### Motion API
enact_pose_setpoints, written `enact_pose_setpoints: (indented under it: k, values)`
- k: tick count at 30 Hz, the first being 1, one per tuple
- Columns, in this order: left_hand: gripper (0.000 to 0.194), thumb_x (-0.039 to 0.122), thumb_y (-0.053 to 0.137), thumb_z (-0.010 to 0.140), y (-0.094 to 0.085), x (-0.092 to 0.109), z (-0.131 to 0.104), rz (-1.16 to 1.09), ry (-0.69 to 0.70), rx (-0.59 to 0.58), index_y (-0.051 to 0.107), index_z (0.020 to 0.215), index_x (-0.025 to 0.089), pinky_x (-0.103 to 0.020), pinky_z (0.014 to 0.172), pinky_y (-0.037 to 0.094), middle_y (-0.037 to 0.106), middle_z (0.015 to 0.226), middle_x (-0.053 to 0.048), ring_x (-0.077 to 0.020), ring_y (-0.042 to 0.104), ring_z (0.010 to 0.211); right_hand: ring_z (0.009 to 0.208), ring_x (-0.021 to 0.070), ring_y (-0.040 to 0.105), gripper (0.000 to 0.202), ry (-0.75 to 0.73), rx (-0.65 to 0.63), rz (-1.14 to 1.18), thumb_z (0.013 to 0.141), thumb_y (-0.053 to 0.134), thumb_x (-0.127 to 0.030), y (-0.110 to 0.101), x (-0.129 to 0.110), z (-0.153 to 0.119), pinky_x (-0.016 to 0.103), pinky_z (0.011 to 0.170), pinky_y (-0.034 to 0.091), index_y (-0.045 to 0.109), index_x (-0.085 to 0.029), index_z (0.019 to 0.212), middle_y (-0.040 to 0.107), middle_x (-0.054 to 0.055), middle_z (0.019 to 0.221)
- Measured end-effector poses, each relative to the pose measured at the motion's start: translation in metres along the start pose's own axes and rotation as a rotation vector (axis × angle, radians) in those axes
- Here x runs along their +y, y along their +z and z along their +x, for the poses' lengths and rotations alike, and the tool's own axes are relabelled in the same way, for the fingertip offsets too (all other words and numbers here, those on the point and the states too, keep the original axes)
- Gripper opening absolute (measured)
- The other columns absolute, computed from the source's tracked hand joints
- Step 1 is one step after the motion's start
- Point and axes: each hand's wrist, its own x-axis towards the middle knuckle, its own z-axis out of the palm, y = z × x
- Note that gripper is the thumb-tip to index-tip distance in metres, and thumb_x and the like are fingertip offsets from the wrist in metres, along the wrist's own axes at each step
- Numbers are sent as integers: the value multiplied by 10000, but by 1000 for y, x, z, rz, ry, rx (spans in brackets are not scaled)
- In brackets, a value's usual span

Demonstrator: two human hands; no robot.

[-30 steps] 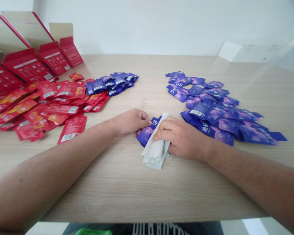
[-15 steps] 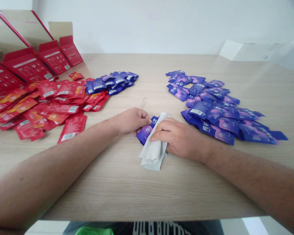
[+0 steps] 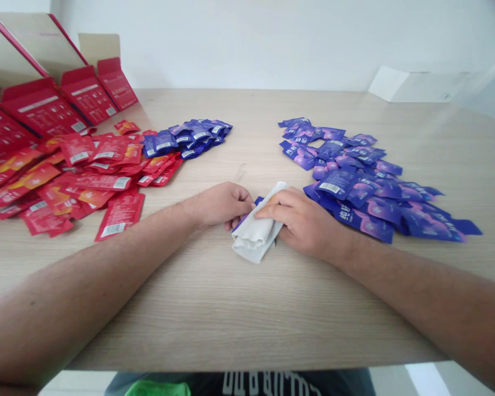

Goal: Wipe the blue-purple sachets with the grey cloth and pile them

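My left hand [image 3: 226,204] pinches the left edge of a purple sachet [image 3: 258,201] at the middle of the table. Most of that sachet is hidden beneath a folded white cloth [image 3: 258,234]. The cloth, which could be a paper towel, is gripped in my right hand [image 3: 301,220] and lies across the sachet. Close by on the right is a spread pile of purple sachets [image 3: 365,192]. A smaller heap of purple sachets [image 3: 193,135] sits beyond my left hand, partly over the red sachets [image 3: 94,170].
Red cartons [image 3: 45,107] with raised flaps stand at the back left behind the red sachets. A white box [image 3: 412,85] rests against the wall at the back right. The wooden table's [image 3: 239,319] front edge runs close to my lap, where some green fabric [image 3: 159,388] shows.
My right hand has moved the white cloth slightly up and left, covering more of the purple sachet. My left hand keeps its pinch in nearly the same place.
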Motion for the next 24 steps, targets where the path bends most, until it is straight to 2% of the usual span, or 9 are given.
enact_pose_setpoints:
  k: [5, 11, 16, 21, 24]
  values:
    - [138, 251, 562, 816, 0, 0, -1, 26, 15, 1, 648, 739, 176, -180, 416, 425, 609, 545, 22, -84, 545, 426, 1078, 237, 542, 324, -120, -59, 36, 863, 601, -109, 2, -7, 1, 418, 973, 454, 667, -189, 1171, 650, 90, 1096]
    - [138, 260, 561, 818, 0, 1, -2, 17, -3, 11, 649, 760, 171, -186, 406, 425, 606, 533, 23, -90, 542, 420, 1049, 238, 547, 391, -9, 6, 7, 827, 594, -48, 3, -2, 1, 418, 957, 450, 665, -201, 1181, 645, 85, 1083]
    - [147, 234, 541, 820, 1, 1, -2, 38, 23, -8, 643, 736, 170, -177, 402, 418, 603, 537, 24, -81, 534, 416, 1073, 241, 531, 345, -99, -57, 27, 862, 584, -92, 3, -6, 1, 410, 965, 449, 662, -187, 1185, 639, 87, 1107]
    - [142, 253, 555, 821, 1, 1, -2, 25, 3, 26, 643, 745, 173, -179, 401, 418, 594, 522, 27, -86, 536, 415, 1050, 247, 543, 407, -15, 10, 11, 827, 586, -42, 3, -4, 0, 438, 954, 448, 660, -214, 1189, 643, 86, 1079]
    - [133, 241, 554, 817, 1, 2, -2, 24, 10, 1, 641, 741, 175, -179, 411, 424, 599, 534, 27, -85, 544, 424, 1068, 244, 538, 377, -78, -30, 23, 845, 590, -68, 3, -5, 0, 422, 964, 449, 660, -199, 1191, 643, 90, 1087]
